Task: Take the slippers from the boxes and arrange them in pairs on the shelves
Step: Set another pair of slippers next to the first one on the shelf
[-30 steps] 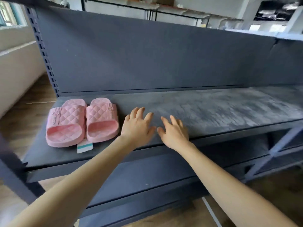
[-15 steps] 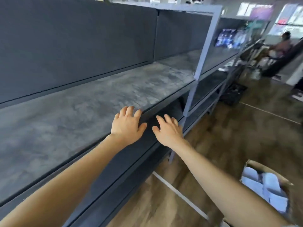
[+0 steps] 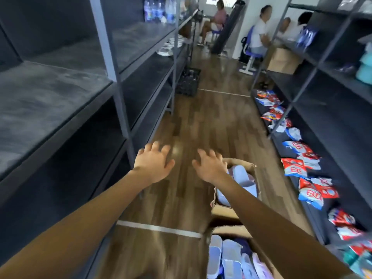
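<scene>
Two cardboard boxes stand on the wooden floor to my right. The nearer box [image 3: 259, 250] holds several pale blue and lilac slippers [image 3: 231, 256]. The farther box [image 3: 254, 174] holds pale blue slippers [image 3: 242, 176]. My left hand [image 3: 154, 164] hovers over the floor beside the dark shelf unit [image 3: 50, 101], fingers spread and empty. My right hand [image 3: 210, 166] hovers at the left rim of the farther box, fingers spread, holding nothing. The pink slippers are out of view.
A second shelf unit [image 3: 330, 109] runs along the right, with red and blue packets [image 3: 298, 166] on its lowest level. A black crate [image 3: 189, 81] sits on the aisle floor ahead. Several people sit at the far end. White tape [image 3: 159, 228] crosses the floor.
My view has swung right, from the shelf with the pink slippers to the aisle. Both hands have left the shelf edge and now hang over the floor near the boxes.
</scene>
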